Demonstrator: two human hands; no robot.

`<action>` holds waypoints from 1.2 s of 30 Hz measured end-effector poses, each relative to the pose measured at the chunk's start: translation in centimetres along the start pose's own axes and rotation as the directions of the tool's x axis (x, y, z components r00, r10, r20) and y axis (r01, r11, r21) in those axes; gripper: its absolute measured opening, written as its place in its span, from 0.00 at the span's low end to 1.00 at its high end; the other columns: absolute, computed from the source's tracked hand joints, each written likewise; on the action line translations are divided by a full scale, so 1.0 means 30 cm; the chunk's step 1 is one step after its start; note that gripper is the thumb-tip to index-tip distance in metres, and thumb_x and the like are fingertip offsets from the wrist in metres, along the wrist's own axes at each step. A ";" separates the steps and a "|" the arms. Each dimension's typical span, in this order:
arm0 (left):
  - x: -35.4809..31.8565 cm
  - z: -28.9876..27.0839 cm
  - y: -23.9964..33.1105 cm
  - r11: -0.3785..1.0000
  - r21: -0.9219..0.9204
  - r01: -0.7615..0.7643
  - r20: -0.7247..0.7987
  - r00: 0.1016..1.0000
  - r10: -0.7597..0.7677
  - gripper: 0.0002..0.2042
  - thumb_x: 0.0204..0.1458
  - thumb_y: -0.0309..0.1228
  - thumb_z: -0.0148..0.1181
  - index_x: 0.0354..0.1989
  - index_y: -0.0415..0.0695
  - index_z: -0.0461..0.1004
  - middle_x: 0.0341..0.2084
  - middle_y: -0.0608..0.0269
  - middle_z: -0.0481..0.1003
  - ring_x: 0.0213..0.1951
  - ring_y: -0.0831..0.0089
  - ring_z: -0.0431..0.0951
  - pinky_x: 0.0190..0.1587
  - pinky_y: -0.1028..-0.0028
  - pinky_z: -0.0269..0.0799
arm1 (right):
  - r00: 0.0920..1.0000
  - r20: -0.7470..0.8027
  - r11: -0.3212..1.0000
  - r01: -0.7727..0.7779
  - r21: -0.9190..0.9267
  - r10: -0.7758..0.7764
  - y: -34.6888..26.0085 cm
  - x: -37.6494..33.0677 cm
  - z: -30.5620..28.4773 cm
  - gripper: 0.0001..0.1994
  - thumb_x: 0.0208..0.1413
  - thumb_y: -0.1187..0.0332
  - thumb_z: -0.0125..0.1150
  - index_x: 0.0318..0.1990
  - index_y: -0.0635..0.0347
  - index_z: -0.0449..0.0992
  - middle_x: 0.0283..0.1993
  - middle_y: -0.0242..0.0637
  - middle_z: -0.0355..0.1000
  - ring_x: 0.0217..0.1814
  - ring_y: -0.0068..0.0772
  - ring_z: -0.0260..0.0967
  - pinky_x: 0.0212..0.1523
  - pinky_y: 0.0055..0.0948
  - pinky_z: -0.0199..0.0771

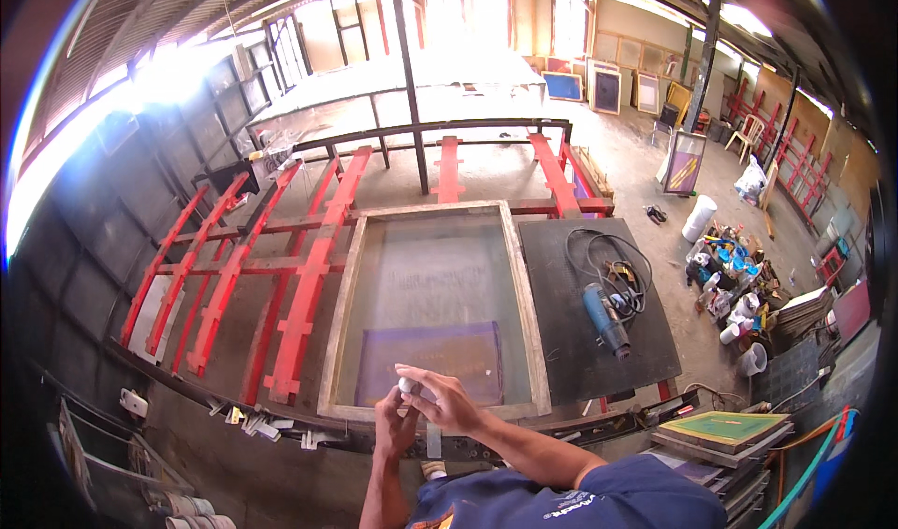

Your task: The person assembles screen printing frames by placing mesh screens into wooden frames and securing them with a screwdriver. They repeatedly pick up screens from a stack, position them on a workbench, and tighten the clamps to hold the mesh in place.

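Note:
My left hand [395,424] and my right hand [443,401] meet over the near edge of a wooden-framed printing screen. Between them is a small white rounded object [405,385], too small to name. The left fingers are closed about it from below. My right thumb and fingers pinch it from the other side, the upper fingers reaching across. Under the hands lies the screen's wooden frame [338,342]. Its pale mesh [426,239] carries faint lettering in the middle and a purple rectangular patch [468,351] near me.
Right of the screen, a blue heat gun [604,319] with a coiled black cable lies on a black board [561,342]. Red metal rails [313,295] run off to the left. Stacked screens [739,426] stand at the lower right; cluttered bottles and tubs [734,276] cover the floor beyond.

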State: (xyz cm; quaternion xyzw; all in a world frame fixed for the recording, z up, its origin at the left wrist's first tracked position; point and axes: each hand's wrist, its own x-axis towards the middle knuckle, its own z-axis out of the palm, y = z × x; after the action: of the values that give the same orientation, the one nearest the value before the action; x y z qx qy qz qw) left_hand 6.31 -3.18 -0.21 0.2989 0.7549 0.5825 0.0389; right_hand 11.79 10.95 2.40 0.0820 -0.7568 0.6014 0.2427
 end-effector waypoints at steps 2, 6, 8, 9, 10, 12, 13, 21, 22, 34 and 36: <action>0.003 -0.005 -0.012 0.999 0.002 0.053 -0.027 0.998 -0.053 0.10 0.48 0.27 0.69 0.34 0.38 0.73 0.28 0.51 0.79 0.34 0.74 0.79 0.35 0.68 0.74 | 0.989 -0.046 0.985 0.134 -0.109 -0.139 0.008 -0.001 0.014 0.22 0.56 0.64 0.66 0.58 0.56 0.72 0.57 0.48 0.72 0.60 0.46 0.70 0.59 0.41 0.71; 0.012 0.030 -0.006 0.978 0.150 0.147 -0.117 0.985 -0.130 0.10 0.48 0.28 0.69 0.32 0.39 0.72 0.25 0.52 0.80 0.29 0.69 0.80 0.33 0.68 0.74 | 0.999 -0.028 0.948 0.029 -0.316 -0.040 0.007 0.001 -0.005 0.19 0.56 0.65 0.67 0.54 0.60 0.76 0.49 0.44 0.74 0.54 0.42 0.73 0.54 0.40 0.73; 0.016 0.034 -0.006 0.978 0.162 0.134 -0.114 0.987 -0.116 0.10 0.48 0.27 0.69 0.32 0.38 0.72 0.26 0.53 0.80 0.30 0.67 0.81 0.34 0.68 0.74 | 0.998 -0.030 0.989 -0.059 -0.137 0.055 -0.016 0.014 -0.016 0.19 0.57 0.66 0.67 0.55 0.59 0.75 0.51 0.44 0.75 0.55 0.42 0.73 0.55 0.40 0.73; 0.018 0.030 -0.007 0.992 0.084 0.096 -0.095 0.992 -0.088 0.10 0.48 0.27 0.69 0.32 0.38 0.72 0.26 0.53 0.80 0.30 0.66 0.81 0.34 0.68 0.74 | 0.995 -0.024 0.994 -0.103 -0.045 0.102 -0.025 0.022 -0.020 0.20 0.57 0.66 0.66 0.56 0.59 0.75 0.52 0.44 0.75 0.56 0.42 0.73 0.56 0.40 0.73; 0.020 0.025 -0.007 0.998 0.005 0.060 -0.079 0.995 -0.059 0.10 0.48 0.27 0.69 0.33 0.38 0.73 0.27 0.53 0.80 0.31 0.66 0.81 0.35 0.68 0.74 | 1.000 -0.009 0.999 -0.017 -0.028 0.017 0.002 0.027 -0.022 0.20 0.58 0.67 0.65 0.58 0.58 0.74 0.56 0.45 0.73 0.56 0.43 0.73 0.56 0.39 0.73; 0.026 0.003 0.013 0.999 0.037 0.000 -0.036 0.999 0.002 0.09 0.50 0.26 0.68 0.32 0.37 0.73 0.29 0.53 0.80 0.33 0.71 0.80 0.36 0.70 0.74 | 0.991 0.014 0.981 0.133 -0.142 -0.132 0.040 0.029 -0.029 0.21 0.58 0.68 0.64 0.59 0.58 0.73 0.58 0.46 0.72 0.56 0.43 0.74 0.56 0.38 0.74; 0.024 -0.001 0.007 0.998 -0.004 0.066 -0.036 0.997 -0.066 0.09 0.49 0.26 0.69 0.32 0.37 0.73 0.30 0.53 0.80 0.33 0.71 0.80 0.37 0.70 0.74 | 0.978 0.032 0.959 0.206 -0.196 -0.204 0.049 0.028 -0.033 0.21 0.59 0.68 0.64 0.59 0.58 0.72 0.59 0.46 0.72 0.56 0.43 0.74 0.55 0.38 0.75; 0.029 0.003 0.005 0.999 0.000 0.035 -0.114 0.993 -0.035 0.17 0.45 0.28 0.72 0.42 0.36 0.76 0.30 0.55 0.80 0.36 0.64 0.80 0.44 0.69 0.74 | 0.997 -0.070 0.999 0.013 -0.033 -0.016 -0.003 0.023 0.012 0.20 0.56 0.66 0.68 0.55 0.55 0.74 0.56 0.46 0.71 0.55 0.43 0.73 0.55 0.38 0.74; 0.025 -0.013 -0.009 0.999 -0.002 0.052 -0.061 0.997 -0.052 0.18 0.45 0.28 0.72 0.44 0.36 0.76 0.30 0.55 0.80 0.36 0.64 0.80 0.44 0.69 0.74 | 0.987 -0.112 0.989 0.102 -0.110 -0.114 0.018 0.034 0.021 0.20 0.55 0.66 0.68 0.55 0.55 0.75 0.54 0.44 0.72 0.53 0.41 0.73 0.53 0.36 0.76; 0.006 -0.009 -0.069 0.994 0.048 0.099 -0.022 0.995 -0.098 0.18 0.44 0.26 0.71 0.44 0.38 0.74 0.38 0.52 0.79 0.41 0.69 0.80 0.41 0.68 0.74 | 0.981 -0.046 0.961 0.174 -0.214 -0.188 0.032 0.023 -0.002 0.23 0.56 0.68 0.66 0.60 0.53 0.71 0.56 0.47 0.70 0.59 0.45 0.69 0.59 0.45 0.70; 0.017 -0.017 0.040 0.936 0.134 0.325 -0.063 0.946 -0.319 0.17 0.44 0.25 0.70 0.43 0.38 0.74 0.40 0.50 0.79 0.40 0.65 0.80 0.40 0.66 0.74 | 0.992 -0.007 0.946 0.115 -0.303 -0.123 0.001 0.010 -0.011 0.23 0.56 0.69 0.66 0.59 0.54 0.71 0.58 0.47 0.69 0.61 0.45 0.68 0.59 0.44 0.70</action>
State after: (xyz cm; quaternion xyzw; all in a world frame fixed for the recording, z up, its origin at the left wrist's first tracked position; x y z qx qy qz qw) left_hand 6.17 -3.20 1.17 0.1615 0.8339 0.5188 0.0970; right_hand 11.61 11.32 2.56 0.0817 -0.8303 0.4637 0.2983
